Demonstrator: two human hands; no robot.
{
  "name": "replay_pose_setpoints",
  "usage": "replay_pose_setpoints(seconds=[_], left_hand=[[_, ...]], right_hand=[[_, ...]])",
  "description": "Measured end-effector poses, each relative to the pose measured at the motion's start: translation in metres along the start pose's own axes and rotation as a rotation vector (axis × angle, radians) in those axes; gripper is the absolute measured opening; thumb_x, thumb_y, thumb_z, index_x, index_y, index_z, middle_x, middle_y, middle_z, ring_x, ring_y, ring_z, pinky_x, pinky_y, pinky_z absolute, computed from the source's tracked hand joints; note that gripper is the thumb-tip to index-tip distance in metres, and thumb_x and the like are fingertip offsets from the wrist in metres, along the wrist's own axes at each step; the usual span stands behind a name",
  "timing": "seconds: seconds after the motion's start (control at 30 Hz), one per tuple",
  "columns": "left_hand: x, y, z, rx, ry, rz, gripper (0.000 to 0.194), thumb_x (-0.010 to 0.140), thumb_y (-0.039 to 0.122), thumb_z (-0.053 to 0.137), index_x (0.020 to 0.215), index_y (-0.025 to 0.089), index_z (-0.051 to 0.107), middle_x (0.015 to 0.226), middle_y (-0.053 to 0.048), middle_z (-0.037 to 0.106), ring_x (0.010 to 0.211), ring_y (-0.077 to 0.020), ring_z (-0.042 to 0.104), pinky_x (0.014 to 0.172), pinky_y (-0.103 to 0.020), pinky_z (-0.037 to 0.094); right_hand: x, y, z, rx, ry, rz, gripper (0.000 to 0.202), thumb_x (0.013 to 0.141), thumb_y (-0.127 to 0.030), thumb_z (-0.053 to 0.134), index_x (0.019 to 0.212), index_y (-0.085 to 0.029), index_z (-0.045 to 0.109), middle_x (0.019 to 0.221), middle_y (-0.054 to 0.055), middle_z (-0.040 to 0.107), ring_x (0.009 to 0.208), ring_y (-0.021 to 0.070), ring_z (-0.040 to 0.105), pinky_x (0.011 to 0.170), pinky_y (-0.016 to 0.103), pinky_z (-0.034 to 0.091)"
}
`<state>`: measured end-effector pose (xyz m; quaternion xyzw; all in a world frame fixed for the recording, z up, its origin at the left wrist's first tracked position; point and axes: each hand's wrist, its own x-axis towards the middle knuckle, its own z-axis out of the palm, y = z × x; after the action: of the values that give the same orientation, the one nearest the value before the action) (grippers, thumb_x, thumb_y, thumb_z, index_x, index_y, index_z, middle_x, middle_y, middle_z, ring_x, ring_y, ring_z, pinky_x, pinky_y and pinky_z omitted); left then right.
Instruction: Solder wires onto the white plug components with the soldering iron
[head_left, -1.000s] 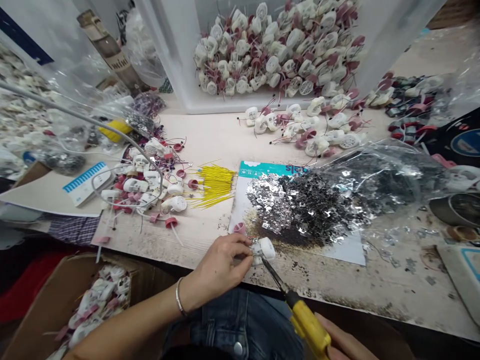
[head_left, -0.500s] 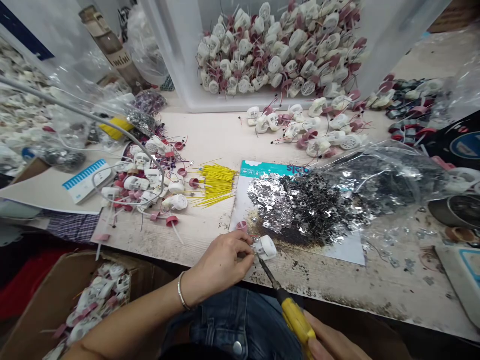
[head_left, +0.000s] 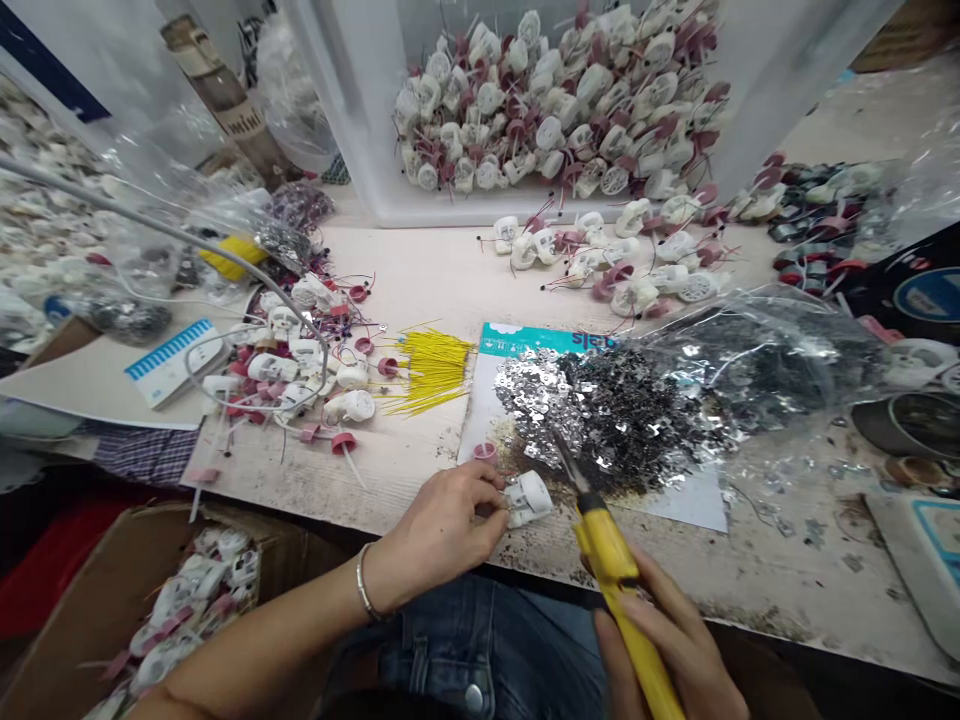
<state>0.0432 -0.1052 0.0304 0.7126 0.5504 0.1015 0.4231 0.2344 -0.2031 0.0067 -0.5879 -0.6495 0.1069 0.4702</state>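
My left hand (head_left: 450, 515) is closed, its thumb and fingers pinching a white plastic housing (head_left: 529, 498) at the near edge of the table. A pink cup-shaped piece (head_left: 484, 453) lies just beyond those fingers. In my right hand (head_left: 667, 625) is a yellow electric screwdriver (head_left: 619, 560), its metal bit pointing away from me. The bit's tip is over or at the near side of a heap of silver metal plates (head_left: 541, 395). Beside these plates spreads a pile of small dark pieces (head_left: 645, 420), too small to make out singly.
Yellow wires (head_left: 435, 370) lie in a bundle at left centre, beside a cluster of white and pink parts (head_left: 281, 365). A large white bin (head_left: 367, 190) full of similar parts stands behind. At right are a clear plastic bag (head_left: 795, 350) and a metal cup (head_left: 911, 425).
My right hand has raised the screwdriver forward, moving its tip from the white housing to the metal heap. My left hand stays in place with the housing.
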Motion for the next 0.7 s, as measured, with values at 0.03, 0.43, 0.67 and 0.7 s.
replay_pose_setpoints(seconds=[0.03, 0.43, 0.67, 0.7], left_hand=[[0.0, 0.0, 0.0, -0.001, -0.001, 0.001, 0.017, 0.08, 0.013, 0.057, 0.072, 0.016, 0.072, 0.1, -0.004, 0.069, 0.09, -0.0189, 0.066, 0.084, -0.029, 0.052], [-0.015, -0.005, 0.001, 0.21, 0.107, 0.264, 0.067, 0.069, 0.039, 0.075, 0.126, 0.011, 0.054, 0.113, -0.016, 0.067, 0.112, -0.0329, 0.056, 0.1, -0.053, 0.038], [-0.077, -0.04, -0.069, 0.343, 0.2, -0.102, 0.045, 0.076, 0.034, 0.057, 0.118, 0.017, 0.062, 0.094, -0.009, 0.073, 0.081, -0.0222, 0.067, 0.074, -0.03, 0.05], [-0.095, -0.053, -0.086, 0.402, 0.204, -0.263, 0.042, 0.075, 0.036, 0.057, 0.112, 0.019, 0.065, 0.086, -0.007, 0.074, 0.073, -0.0224, 0.067, 0.067, -0.029, 0.05]], right_hand=[[0.004, 0.001, 0.011, 0.054, -0.011, -0.049, 0.015, 0.081, -0.006, 0.06, 0.085, -0.019, 0.065, 0.12, 0.006, 0.064, 0.1, 0.019, 0.067, 0.079, 0.024, 0.058], [0.02, 0.007, 0.066, 0.232, 0.087, -0.081, 0.022, 0.073, -0.002, 0.068, 0.072, -0.019, 0.054, 0.127, 0.005, 0.051, 0.106, 0.0167, 0.063, 0.078, 0.023, 0.06], [0.024, 0.01, 0.053, 0.326, 0.083, 0.008, 0.02, 0.076, -0.001, 0.062, 0.072, -0.018, 0.053, 0.124, 0.006, 0.054, 0.09, 0.0172, 0.069, 0.069, 0.027, 0.059], [0.025, 0.012, 0.053, 0.319, 0.094, 0.019, 0.019, 0.076, -0.002, 0.062, 0.071, -0.018, 0.053, 0.124, 0.006, 0.054, 0.089, 0.0171, 0.069, 0.068, 0.026, 0.059]])
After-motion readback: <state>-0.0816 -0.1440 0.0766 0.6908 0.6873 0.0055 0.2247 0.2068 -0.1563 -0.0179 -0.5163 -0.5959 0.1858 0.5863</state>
